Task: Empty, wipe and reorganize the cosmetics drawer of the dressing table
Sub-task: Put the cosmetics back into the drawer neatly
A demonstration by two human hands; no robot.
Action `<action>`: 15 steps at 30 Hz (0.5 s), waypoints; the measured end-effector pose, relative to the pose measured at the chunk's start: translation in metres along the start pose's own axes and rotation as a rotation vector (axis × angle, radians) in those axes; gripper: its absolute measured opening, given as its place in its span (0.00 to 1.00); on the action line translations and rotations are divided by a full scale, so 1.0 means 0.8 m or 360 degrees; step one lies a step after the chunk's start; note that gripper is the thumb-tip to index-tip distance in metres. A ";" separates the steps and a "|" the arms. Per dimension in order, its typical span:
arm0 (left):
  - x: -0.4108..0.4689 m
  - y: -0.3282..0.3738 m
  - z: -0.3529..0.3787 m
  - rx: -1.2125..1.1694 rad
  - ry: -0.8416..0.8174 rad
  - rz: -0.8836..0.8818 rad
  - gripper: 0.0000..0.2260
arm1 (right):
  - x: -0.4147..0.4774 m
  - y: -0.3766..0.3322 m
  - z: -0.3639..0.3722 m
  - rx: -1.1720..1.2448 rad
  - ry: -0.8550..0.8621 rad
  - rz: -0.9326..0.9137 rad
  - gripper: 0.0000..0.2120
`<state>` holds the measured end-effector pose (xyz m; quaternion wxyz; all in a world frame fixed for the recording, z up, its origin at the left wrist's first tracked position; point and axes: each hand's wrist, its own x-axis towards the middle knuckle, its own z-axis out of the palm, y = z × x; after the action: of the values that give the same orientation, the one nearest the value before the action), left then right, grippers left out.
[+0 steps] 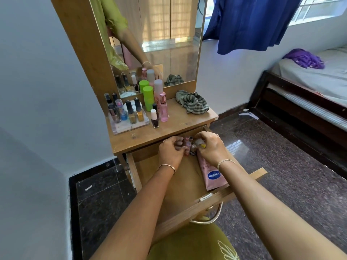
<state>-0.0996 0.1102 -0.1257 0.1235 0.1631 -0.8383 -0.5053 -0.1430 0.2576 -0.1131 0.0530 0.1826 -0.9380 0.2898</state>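
Your left hand (170,152) and right hand (212,147) each curl fingers round the small bottles (190,147) clustered at the back edge of the open drawer (216,200), the Vaseline tube (213,174) lying along its right side.

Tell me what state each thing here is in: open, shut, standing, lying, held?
Drawer: pulled open.
Vaseline tube: lying flat along the drawer's right side.
Small bottles: clustered at the drawer's back, held.
Left hand grip: fingers curled on the small bottles.
Right hand grip: fingers curled on the small bottles.
Cloth: crumpled on the tabletop.
Nail polish bottles: upright, capped, in a clear tray.
Green bottle: upright, capped.
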 end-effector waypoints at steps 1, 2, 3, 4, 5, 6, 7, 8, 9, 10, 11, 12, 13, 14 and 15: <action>-0.004 0.003 -0.009 -0.0018 0.0046 0.0024 0.10 | 0.000 -0.007 -0.004 0.0020 0.0013 -0.0011 0.15; -0.008 0.006 -0.016 -0.0023 0.0093 0.0060 0.08 | 0.000 -0.013 -0.008 0.0032 0.0032 -0.0021 0.15; -0.009 0.007 -0.022 -0.0022 0.0135 0.0101 0.06 | 0.001 -0.019 -0.010 0.0050 0.0072 -0.0027 0.15; -0.012 0.008 -0.032 -0.0021 0.0177 0.0147 0.06 | 0.002 -0.027 -0.012 0.0077 0.0129 -0.0040 0.15; -0.014 0.010 -0.043 -0.0018 0.0219 0.0188 0.05 | 0.002 -0.036 -0.014 0.0102 0.0187 -0.0060 0.15; -0.014 0.013 -0.054 -0.0010 0.0263 0.0224 0.05 | 0.003 -0.046 -0.015 0.0118 0.0232 -0.0085 0.16; -0.013 0.016 -0.066 0.0001 0.0312 0.0255 0.05 | 0.006 -0.056 -0.015 0.0131 0.0263 -0.0112 0.16; -0.011 0.020 -0.078 0.0021 0.0367 0.0282 0.05 | 0.008 -0.067 -0.016 0.0144 0.0285 -0.0145 0.16; -0.007 0.024 -0.089 0.0054 0.0428 0.0300 0.06 | 0.012 -0.079 -0.016 0.0152 0.0298 -0.0183 0.16; -0.003 0.029 -0.100 0.0085 0.0495 0.0308 0.07 | 0.017 -0.090 -0.017 0.0146 0.0297 -0.0222 0.16; 0.002 0.033 -0.110 0.0098 0.0569 0.0305 0.08 | 0.022 -0.101 -0.016 0.0123 0.0283 -0.0264 0.16; 0.008 0.036 -0.120 0.0091 0.0645 0.0293 0.09 | 0.026 -0.112 -0.016 0.0077 0.0259 -0.0314 0.17; 0.015 0.039 -0.130 0.0083 0.0714 0.0269 0.10 | 0.032 -0.121 -0.014 0.0024 0.0227 -0.0365 0.18; 0.022 0.042 -0.138 0.0089 0.0767 0.0232 0.11 | 0.037 -0.130 -0.013 -0.0019 0.0195 -0.0408 0.19; 0.029 0.045 -0.147 0.0113 0.0802 0.0194 0.13 | 0.042 -0.137 -0.011 -0.0042 0.0168 -0.0438 0.20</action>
<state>-0.0824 0.0217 -0.0392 0.3528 0.2374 -0.8065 -0.4108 -0.1334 0.1679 -0.0415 0.1440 0.2932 -0.9038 0.2766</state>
